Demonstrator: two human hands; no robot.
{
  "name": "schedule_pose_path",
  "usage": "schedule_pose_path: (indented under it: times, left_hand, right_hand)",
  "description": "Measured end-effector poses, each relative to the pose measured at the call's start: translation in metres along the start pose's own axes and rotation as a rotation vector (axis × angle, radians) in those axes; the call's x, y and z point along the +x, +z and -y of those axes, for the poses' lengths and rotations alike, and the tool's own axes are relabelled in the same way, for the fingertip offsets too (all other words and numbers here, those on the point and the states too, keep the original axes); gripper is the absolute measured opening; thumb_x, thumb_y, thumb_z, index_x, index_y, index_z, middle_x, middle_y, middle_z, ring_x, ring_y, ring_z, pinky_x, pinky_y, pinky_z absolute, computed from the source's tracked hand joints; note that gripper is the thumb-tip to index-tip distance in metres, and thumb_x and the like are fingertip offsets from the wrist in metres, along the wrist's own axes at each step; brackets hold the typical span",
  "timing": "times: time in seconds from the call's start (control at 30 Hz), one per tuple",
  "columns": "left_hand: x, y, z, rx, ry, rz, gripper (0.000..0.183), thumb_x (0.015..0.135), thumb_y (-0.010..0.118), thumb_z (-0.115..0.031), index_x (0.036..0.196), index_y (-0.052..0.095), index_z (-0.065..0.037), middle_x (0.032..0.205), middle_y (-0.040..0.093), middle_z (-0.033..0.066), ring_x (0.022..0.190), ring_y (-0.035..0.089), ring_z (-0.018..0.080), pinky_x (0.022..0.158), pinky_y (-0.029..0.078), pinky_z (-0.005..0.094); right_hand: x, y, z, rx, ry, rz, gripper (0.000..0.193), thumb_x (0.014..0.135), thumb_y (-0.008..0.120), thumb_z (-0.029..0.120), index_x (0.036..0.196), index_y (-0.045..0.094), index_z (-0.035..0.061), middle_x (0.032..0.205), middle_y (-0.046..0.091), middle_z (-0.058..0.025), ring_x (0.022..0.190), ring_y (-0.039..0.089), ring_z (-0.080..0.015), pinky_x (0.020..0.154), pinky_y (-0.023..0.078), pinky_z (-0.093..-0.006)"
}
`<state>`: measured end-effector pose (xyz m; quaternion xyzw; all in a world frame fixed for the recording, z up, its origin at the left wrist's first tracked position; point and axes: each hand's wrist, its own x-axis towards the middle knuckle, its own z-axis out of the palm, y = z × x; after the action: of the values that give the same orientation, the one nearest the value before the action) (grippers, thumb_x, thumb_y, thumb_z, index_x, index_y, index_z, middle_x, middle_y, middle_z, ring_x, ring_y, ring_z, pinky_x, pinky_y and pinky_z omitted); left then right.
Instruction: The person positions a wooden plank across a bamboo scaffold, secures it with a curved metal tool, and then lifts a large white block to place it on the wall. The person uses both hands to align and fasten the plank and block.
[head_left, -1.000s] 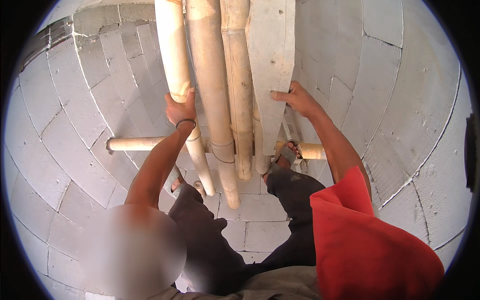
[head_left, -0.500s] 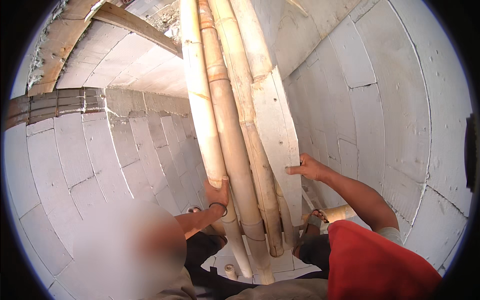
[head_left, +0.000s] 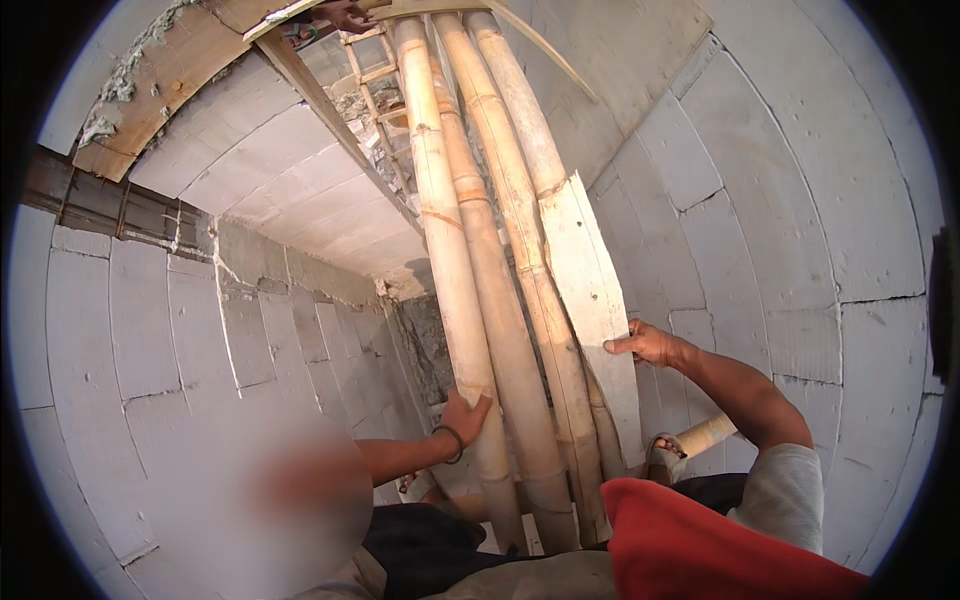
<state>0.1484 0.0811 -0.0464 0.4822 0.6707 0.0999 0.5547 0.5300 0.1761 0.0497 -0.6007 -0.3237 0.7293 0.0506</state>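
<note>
Several long bamboo poles (head_left: 512, 330) lie side by side, running away from me. My left hand (head_left: 467, 414) is closed round the leftmost bamboo pole (head_left: 440, 240), its thumb on top and most of its fingers hidden behind. A pale, narrow wooden board (head_left: 590, 275) with a ragged far end lies over the rightmost pole. On the board's right edge my right hand (head_left: 648, 343) is clamped, thumb on the upper face and fingers partly hidden beneath.
Pale block walls (head_left: 160, 330) rise on both sides. A crosswise bamboo pole (head_left: 706, 435) runs beneath, with my sandalled foot (head_left: 664, 452) beside it. At the far end are a bamboo ladder (head_left: 380, 90) and another person's hand (head_left: 343, 14). Red cloth (head_left: 690, 540) hangs close in front.
The view has shifted toward the far end of the poles, bringing the ladder and the other person's hand into sight. Both my hands keep their grips.
</note>
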Motion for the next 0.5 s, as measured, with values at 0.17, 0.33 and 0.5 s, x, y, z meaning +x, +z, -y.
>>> schedule_pose_path:
  times: [0.17, 0.33, 0.5]
  left_hand:
    - [0.093, -0.071, -0.024, -0.166, -0.004, -0.198, 0.109, 0.086, 0.031, -0.081, 0.134, 0.037, 0.016, 0.129, 0.049, 0.0391, 0.125, 0.049, 0.0447, 0.102, 0.039, 0.0458]
    - [0.141, -0.116, -0.160, -0.033, 0.157, -0.442, 0.091, 0.083, 0.064, -0.060, 0.132, 0.041, 0.014, 0.118, 0.059, 0.0302, 0.108, 0.063, 0.0358, 0.092, 0.049, 0.0410]
    - [0.167, -0.113, -0.181, -0.461, 0.069, -0.196, 0.064, 0.077, 0.080, -0.031, 0.120, 0.055, 0.011, 0.103, 0.065, 0.0191, 0.085, 0.067, 0.0256, 0.072, 0.056, 0.0377]
  right_hand:
    - [0.020, -0.009, -0.023, -0.066, -0.206, 0.014, 0.047, 0.084, 0.074, 0.029, 0.117, 0.065, -0.0038, 0.111, 0.068, -0.0126, 0.103, 0.061, -0.0204, 0.095, 0.045, -0.0337]
    - [0.007, 0.003, -0.013, -0.071, -0.134, -0.058, 0.048, 0.084, 0.075, 0.028, 0.116, 0.065, -0.0049, 0.110, 0.069, -0.0126, 0.102, 0.062, -0.0202, 0.095, 0.045, -0.0331]
    - [0.010, 0.003, -0.007, -0.074, -0.138, -0.013, 0.048, 0.084, 0.075, 0.028, 0.117, 0.065, -0.0054, 0.111, 0.069, -0.0134, 0.101, 0.063, -0.0208, 0.095, 0.046, -0.0327]
